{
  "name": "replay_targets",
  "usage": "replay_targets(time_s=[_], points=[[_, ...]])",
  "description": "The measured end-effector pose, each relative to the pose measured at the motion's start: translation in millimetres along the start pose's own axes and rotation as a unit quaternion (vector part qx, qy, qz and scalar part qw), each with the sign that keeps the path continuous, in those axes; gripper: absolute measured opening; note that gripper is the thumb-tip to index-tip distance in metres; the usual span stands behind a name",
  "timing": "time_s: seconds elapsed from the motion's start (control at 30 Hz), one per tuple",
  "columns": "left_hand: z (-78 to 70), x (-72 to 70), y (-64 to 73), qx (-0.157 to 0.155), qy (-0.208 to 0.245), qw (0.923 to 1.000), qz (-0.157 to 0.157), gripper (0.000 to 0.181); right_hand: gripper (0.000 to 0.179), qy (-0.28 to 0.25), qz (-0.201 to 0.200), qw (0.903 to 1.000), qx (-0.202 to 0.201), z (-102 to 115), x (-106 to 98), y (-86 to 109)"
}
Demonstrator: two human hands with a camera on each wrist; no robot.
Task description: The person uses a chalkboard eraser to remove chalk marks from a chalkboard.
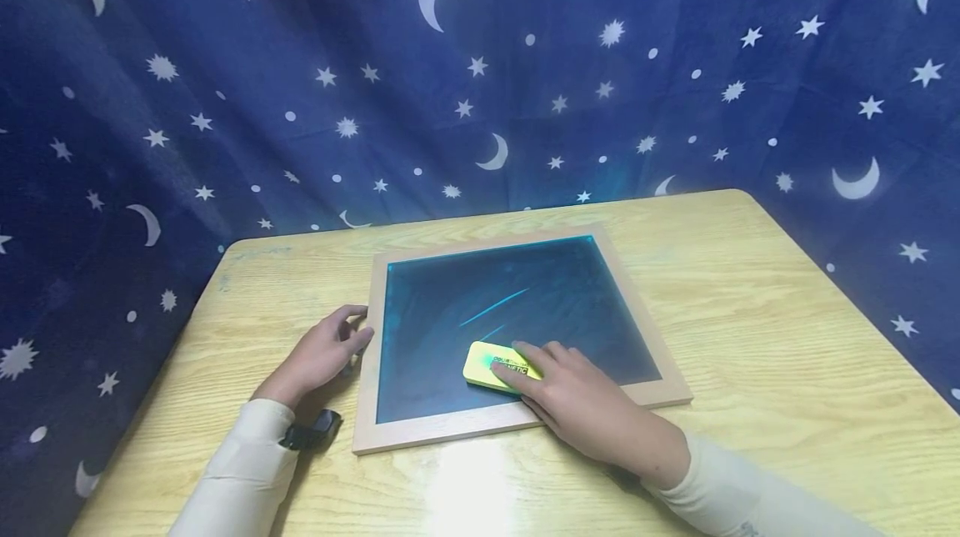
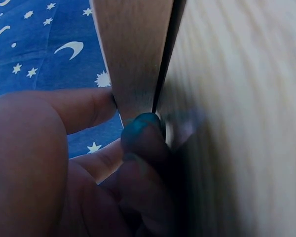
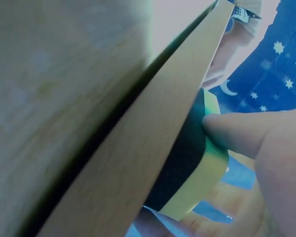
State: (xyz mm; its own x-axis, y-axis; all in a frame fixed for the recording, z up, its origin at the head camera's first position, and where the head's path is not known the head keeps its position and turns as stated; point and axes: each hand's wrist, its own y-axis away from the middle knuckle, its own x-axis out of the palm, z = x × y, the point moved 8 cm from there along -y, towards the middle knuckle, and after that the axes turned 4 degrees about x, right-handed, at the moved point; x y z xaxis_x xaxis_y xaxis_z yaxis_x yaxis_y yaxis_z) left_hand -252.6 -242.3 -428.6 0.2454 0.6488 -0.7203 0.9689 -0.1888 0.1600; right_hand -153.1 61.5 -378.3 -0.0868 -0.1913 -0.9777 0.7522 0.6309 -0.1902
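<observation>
A small blackboard with a pale wooden frame lies flat on the table, bearing two thin light strokes near its middle. With thumb and fingers curled at its left edge, my left hand holds the frame; the left wrist view shows the thumb against the wooden frame and bent fingertips lower down. My right hand grips a yellow board eraser on the lower part of the board. In the right wrist view, the eraser's dark felt faces the board.
The light wood-grain table extends around the board on all sides. A dark blue curtain with white moons and stars hangs behind and along both sides. My left wrist wears a black band.
</observation>
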Motion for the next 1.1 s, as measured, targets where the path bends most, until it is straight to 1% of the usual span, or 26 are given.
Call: replay_targets(time_s=[0.13, 0.27, 0.37, 0.5, 0.6, 0.7, 0.9, 1.1], points=[[0.7, 0.3, 0.8, -0.004, 0.002, 1.0000, 0.001, 0.059, 0.047, -0.010, 0.005, 0.9999, 0.009, 0, 2, -0.5], [-0.4, -0.5, 1.1, -0.004, -0.005, 1.0000, -0.002, 0.059, 0.049, -0.021, -0.002, 0.9994, 0.028, -2, 1, -0.8], [-1.1, -0.7, 1.0, -0.007, -0.008, 0.9999, -0.003, 0.060, 0.054, -0.015, -0.013, 0.9991, 0.036, -5, 0, -1.6], [-1.1, 0.5, 0.4, -0.015, -0.006, 0.9999, 0.000, 0.061, 0.055, 0.007, -0.030, 0.9986, 0.043, -11, -2, -2.3], [-1.4, 0.8, -0.1, -0.018, -0.005, 0.9998, 0.000, 0.061, 0.055, 0.022, -0.045, 0.9973, 0.053, -19, -3, -2.4], [-1.9, 0.6, -0.6, -0.017, -0.005, 0.9998, -0.002, 0.060, 0.055, 0.035, -0.052, 0.9954, 0.072, -31, -4, -2.6], [-2.4, 0.7, -0.2, -0.015, -0.001, 0.9999, 0.000, 0.059, 0.055, 0.048, -0.056, 0.9914, 0.108, -55, -6, -3.3], [-3.1, -0.1, 0.6, -0.013, -0.001, 0.9999, 0.000, 0.059, 0.055, 0.061, -0.056, 0.9884, 0.128, -73, -13, -2.4]])
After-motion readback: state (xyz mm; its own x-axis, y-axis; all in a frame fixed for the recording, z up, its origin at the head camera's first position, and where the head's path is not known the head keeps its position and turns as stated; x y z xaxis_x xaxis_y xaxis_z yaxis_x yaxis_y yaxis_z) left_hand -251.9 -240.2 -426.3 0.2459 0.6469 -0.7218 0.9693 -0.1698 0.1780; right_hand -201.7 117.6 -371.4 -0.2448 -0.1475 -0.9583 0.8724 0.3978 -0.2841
